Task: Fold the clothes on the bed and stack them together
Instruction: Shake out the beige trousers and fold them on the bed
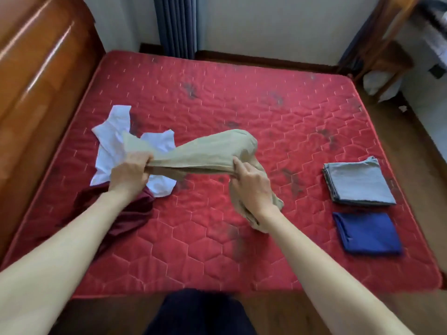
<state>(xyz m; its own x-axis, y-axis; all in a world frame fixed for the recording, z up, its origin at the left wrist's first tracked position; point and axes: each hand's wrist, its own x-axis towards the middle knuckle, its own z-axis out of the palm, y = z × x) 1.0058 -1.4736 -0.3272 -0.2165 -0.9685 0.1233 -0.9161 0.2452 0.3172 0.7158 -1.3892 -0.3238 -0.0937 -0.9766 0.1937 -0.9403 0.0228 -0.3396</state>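
Clothes lie in three places on the bed (266, 238), and I go from the largest thing to the smallest. Its red mattress carries everything. On the left side a white shirt (108, 151) lies crumpled, and a maroon garment (130, 213) lies just beside it, partly under the left forearm. On the right side a grey folded piece (360, 182) and a blue folded piece (365, 232) lie near each other but apart, not yet stacked.

The beige garment (208, 151) is the one in work. It is held above the mattress, near the middle, bunched into a long roll. Its long axis runs left to right, almost level, between the two hands. One loose end sticks out over the white shirt; the other end hangs down under the right wrist and seems to touch the mattress.

The left hand (131, 172) has its grip clamped on the left part of the roll, fingers curled around it. The right hand (251, 184) pinches the right part, with the index finger lying along the cloth.

Both hands are equally near, so I judge that the next move is to pull them apart along this axis and spread the garment flat on the free middle of the bed.
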